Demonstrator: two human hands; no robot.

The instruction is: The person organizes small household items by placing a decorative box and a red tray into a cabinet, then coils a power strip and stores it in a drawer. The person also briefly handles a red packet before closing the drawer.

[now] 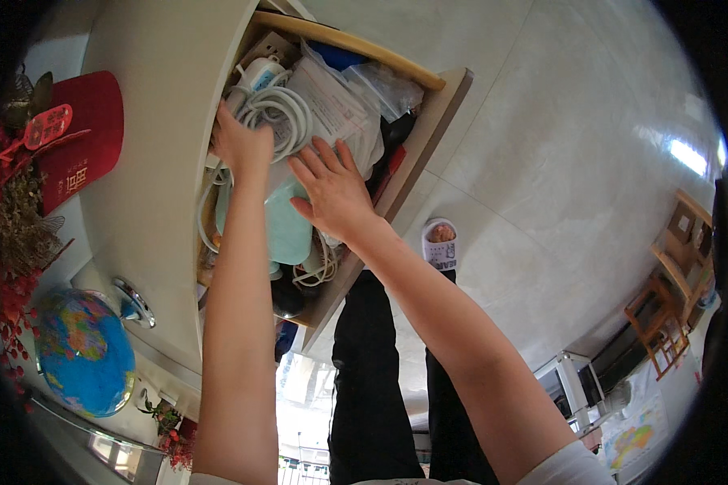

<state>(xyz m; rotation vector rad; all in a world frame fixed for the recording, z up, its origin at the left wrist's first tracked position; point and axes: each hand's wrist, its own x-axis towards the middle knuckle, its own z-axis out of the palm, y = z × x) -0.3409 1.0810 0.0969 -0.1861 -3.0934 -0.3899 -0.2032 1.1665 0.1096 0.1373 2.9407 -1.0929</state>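
An open drawer (421,160) full of household things lies before me. My left hand (242,140) is at its inner side, against a coiled white cable (294,112); its fingertips are partly hidden, so its grip cannot be told. A white power strip (264,74) sits just beyond the coil. My right hand (333,191) rests palm down, fingers spread, on plastic bags with printed sheets (327,103) and beside a pale green container (288,233). Nearer to me in the drawer are a thin white cord (321,270) and a dark rounded object (287,298).
The cabinet top (151,121) left of the drawer bears a globe (85,354), a red card (88,139) and red berry sprays (3,248). My slippered foot (441,242) stands close to the drawer front. Wooden furniture (661,321) is at the far right.
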